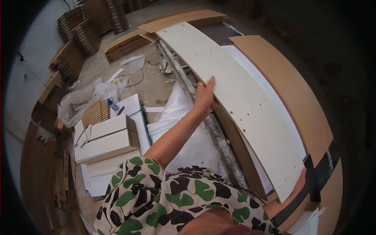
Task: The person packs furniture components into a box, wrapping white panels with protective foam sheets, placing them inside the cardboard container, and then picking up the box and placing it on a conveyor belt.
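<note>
A long white panel with several small drilled holes lies slantwise before me, bowed in the picture by the lens. My left hand grips its left long edge near the middle, thumb on top and fingers curled beneath. At the near right end, my right hand holds the panel's edge; the rest of that hand is hidden under the panel. Below and to the right, a white sheet shows beside a brown cardboard sheet. A worn metal rail runs under the panel's left side.
To my left, stacked white boards sit beside slim brown strips and a bottle. Clear plastic wrap and white foam sheeting lie on the floor. Flat cardboard stacks stand farther off; a black strap is near my right hand.
</note>
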`<state>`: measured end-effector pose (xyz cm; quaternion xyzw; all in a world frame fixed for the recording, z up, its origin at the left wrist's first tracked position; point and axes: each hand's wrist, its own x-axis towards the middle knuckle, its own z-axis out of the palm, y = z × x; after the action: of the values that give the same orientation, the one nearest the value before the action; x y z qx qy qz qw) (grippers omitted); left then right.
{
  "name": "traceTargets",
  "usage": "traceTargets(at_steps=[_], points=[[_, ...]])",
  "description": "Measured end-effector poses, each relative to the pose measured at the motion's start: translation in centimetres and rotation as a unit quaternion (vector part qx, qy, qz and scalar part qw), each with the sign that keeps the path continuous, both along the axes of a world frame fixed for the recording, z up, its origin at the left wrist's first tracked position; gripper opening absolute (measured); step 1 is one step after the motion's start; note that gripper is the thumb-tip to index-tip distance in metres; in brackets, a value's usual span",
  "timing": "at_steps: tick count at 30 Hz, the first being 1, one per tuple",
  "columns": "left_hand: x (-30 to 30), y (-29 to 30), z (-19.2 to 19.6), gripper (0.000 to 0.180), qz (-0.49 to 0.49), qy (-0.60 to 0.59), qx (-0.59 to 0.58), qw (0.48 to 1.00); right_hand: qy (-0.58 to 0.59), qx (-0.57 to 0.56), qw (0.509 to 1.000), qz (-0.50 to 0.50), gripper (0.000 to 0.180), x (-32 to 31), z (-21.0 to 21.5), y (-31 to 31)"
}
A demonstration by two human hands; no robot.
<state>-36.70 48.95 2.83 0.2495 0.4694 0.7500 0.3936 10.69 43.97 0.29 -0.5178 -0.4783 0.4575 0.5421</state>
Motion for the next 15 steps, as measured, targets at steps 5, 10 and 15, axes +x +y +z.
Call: traceTargets(at_steps=[5, 10, 15], points=[[7.2, 10.8, -4.8, 0.04, -0.25, -0.041, -0.149, 0.956, -0.076, -0.049, 0.989, -0.121, 0.048, 6.9, -3.6, 1.2], [9.8, 16.9, -7.5, 0.042, -0.298, -0.029, -0.232, 0.926, -0.141, -0.074, 0.968, -0.196, 0.049, 10.5, -6.2, 5.5], [8.5, 23.3, -9.2, 0.04, -0.328, -0.021, -0.25, 0.911, -0.198, -0.094, 0.949, -0.229, 0.051, 11.0, -9.0, 11.6]])
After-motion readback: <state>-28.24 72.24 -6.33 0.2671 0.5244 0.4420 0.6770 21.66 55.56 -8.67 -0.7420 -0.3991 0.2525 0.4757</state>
